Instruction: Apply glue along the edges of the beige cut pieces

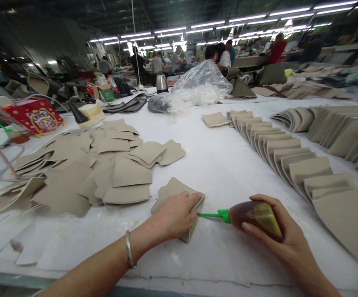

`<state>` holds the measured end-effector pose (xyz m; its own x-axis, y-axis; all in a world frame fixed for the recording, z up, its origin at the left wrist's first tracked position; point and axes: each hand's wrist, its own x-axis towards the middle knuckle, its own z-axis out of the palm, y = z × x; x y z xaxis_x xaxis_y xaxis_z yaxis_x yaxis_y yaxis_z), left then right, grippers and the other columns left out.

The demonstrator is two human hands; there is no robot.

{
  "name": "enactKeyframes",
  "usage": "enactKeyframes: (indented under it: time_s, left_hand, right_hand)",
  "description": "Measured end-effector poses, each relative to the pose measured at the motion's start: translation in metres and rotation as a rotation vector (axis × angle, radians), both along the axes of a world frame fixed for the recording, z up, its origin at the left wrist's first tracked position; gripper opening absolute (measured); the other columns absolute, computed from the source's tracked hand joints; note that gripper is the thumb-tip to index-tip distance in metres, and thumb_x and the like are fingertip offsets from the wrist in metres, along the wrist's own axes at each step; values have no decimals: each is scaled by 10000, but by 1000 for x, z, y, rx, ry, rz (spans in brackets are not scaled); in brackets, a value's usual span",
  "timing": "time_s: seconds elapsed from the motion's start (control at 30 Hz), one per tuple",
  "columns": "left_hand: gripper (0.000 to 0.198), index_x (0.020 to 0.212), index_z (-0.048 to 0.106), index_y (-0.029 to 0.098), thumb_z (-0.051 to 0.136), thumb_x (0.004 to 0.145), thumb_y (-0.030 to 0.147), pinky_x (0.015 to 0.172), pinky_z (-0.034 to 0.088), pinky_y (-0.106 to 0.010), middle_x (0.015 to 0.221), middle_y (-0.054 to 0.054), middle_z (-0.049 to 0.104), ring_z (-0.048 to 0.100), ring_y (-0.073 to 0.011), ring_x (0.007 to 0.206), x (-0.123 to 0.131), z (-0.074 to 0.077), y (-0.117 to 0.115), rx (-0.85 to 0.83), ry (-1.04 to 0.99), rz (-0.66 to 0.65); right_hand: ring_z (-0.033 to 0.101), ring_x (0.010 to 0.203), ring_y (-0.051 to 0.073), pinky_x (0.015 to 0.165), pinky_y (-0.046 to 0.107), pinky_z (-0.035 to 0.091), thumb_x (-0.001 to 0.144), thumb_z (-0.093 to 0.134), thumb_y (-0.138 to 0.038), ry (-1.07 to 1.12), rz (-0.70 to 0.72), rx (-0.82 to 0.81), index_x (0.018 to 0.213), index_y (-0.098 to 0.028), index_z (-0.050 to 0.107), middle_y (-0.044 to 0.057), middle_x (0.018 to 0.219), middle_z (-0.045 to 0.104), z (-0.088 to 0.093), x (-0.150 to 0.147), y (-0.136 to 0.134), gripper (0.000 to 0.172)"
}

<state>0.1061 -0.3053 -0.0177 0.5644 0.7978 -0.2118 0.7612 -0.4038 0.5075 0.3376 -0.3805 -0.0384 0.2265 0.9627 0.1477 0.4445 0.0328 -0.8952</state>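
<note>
My right hand [286, 235] is wrapped round a squeeze bottle [253, 218] of brown liquid, apparently glue, tipped on its side. Its thin green nozzle [211, 215] points left, with the tip at the right edge of a beige leather-like piece [169, 189]. Lying over that piece, my left hand [179, 214] has its fingers curled and presses it against the white table [216, 264]. Part of the piece is hidden beneath the hand. A metal bangle [129, 249] circles my left wrist.
Loose beige pieces [67, 185] are heaped at left. Overlapping rows of similar pieces [293, 159] run along the right. Further back are a red box [33, 117], a black-handled brush [78, 111] on a yellowish block, clear plastic [203, 80] and a kettle [161, 82]. Several people work beyond.
</note>
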Motion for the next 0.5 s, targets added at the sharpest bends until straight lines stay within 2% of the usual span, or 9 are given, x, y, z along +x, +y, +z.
enactKeyframes:
  time_s: [0.13,0.33,0.5]
  left_hand:
    - [482,1368,492,255,363,907,204,1043,412,-370,1306,-59,604,568,-249,1195,0,-1,1,3,-17,-10]
    - [470,1350,510,247,357,907,204,1041,416,-375,1293,-59,611,574,-250,1191,0,-1,1,1,-30,-5]
    - [479,1359,502,238,359,903,208,1030,422,-377,1268,-66,621,580,-253,1170,0,1,1,-3,-29,-10]
  right_hand:
    - [591,784,211,727,294,452,766,692,-462,66,73,-50,1140,-284,540,-22,942,604,-3,1,-2,442]
    - [574,841,210,770,292,449,778,707,-459,-14,15,20,1126,-281,556,-9,1004,583,-4,9,6,419]
    - [579,767,207,716,301,464,798,687,-454,10,88,-8,1164,-279,519,-7,941,591,-5,5,5,439]
